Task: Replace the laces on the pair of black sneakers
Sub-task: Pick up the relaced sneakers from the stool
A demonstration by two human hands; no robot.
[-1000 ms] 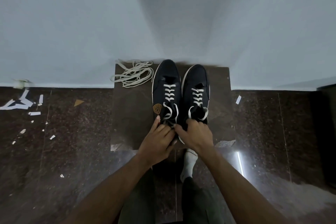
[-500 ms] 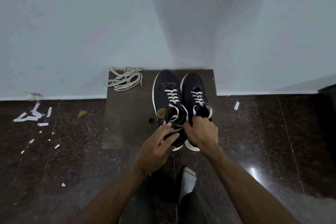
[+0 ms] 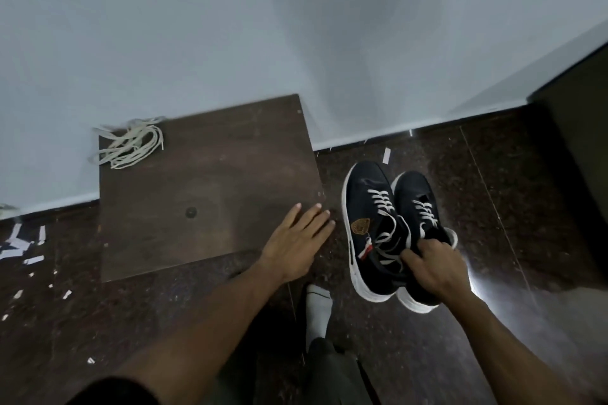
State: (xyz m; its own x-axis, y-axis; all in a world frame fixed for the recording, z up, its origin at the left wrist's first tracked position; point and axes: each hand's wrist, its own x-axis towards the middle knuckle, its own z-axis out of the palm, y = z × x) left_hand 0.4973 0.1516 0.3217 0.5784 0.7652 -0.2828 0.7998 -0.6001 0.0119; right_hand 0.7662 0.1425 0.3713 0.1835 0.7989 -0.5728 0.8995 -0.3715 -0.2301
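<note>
The two black sneakers (image 3: 388, 230) with white soles and white laces are side by side over the dark floor, right of the brown board (image 3: 204, 187). My right hand (image 3: 434, 265) grips both of them at their heel openings, fingers curled into the collars. My left hand (image 3: 296, 240) lies flat with straight fingers on the board's near right corner, holding nothing. A loose bundle of cream laces (image 3: 131, 146) lies on the board's far left corner by the wall.
A pale wall runs along the back. A dark cabinet (image 3: 579, 154) stands at the right. White paper scraps (image 3: 19, 243) litter the floor at the left. My socked foot (image 3: 317, 306) shows between my arms.
The sneakers have left the board and moved right, carried by my right hand alone. My left hand let go of them and now rests flat on the board's corner.
</note>
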